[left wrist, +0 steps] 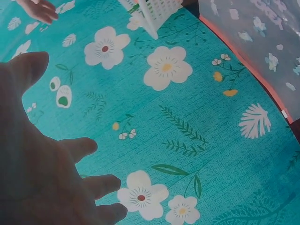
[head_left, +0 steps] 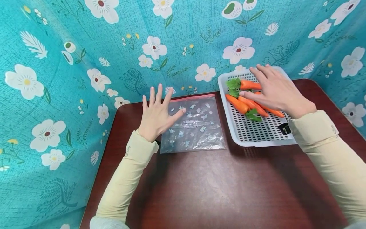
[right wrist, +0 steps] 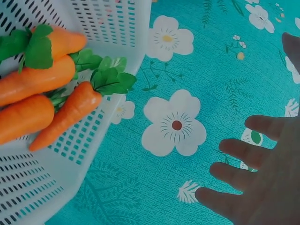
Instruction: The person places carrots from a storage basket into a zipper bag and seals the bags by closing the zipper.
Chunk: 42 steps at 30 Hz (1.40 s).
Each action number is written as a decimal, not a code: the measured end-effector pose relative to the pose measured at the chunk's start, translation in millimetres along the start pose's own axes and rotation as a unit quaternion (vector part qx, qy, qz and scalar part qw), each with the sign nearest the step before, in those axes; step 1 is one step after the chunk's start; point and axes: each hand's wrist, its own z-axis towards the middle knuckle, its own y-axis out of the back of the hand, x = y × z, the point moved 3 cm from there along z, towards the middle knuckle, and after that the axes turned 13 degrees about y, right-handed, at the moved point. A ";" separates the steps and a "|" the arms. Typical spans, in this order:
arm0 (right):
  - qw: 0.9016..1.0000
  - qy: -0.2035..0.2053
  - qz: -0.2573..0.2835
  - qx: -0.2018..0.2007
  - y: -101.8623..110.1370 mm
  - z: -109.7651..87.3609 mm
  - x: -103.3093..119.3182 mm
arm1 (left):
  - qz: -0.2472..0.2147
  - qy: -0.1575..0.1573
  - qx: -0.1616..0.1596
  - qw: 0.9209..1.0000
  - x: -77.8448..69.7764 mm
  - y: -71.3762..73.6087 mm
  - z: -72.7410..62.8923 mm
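My left hand hovers with spread fingers over the left part of a clear zip bag, which lies flat and bears small printed figures and a red-pink zip edge. Nothing is in that hand. Above a white plastic basket my right hand is held with its fingers extended, also holding nothing. Several orange carrots with green leafy tops lie in the basket, partly covered by the right hand in the head view. The right wrist view shows the carrots beside the basket's slotted wall, apart from the fingers.
The dark red-brown table carries the bag on the left and the basket on the right. A turquoise flowered cloth hangs behind the table and along its sides.
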 end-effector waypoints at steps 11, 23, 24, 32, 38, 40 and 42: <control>0.992 0.006 0.046 -0.121 0.3 -9.8 15.1 | -0.085 -0.040 -0.010 0.996 -7.8 -4.4 -9.4; 0.951 -0.052 0.182 -0.243 -46.2 -31.6 47.8 | -0.165 -0.089 -0.086 0.979 6.1 -34.2 -29.7; 0.949 -0.064 0.197 -0.237 -52.7 -32.3 49.4 | -0.161 -0.084 -0.069 0.981 7.6 -38.2 -30.4; 0.954 -0.090 0.236 -0.160 -98.5 -32.4 60.9 | -0.140 -0.055 0.075 0.986 21.2 -78.7 -29.1; 0.958 -0.088 0.241 -0.125 -115.0 -28.9 67.5 | -0.125 -0.063 0.129 0.982 28.4 -105.1 -28.0; 0.959 -0.084 0.244 -0.118 -119.2 -27.9 69.7 | -0.118 -0.061 0.131 0.983 30.9 -112.0 -28.2; 0.961 -0.082 0.243 -0.107 -122.9 -26.8 71.2 | -0.107 -0.057 0.128 0.984 33.5 -117.8 -28.5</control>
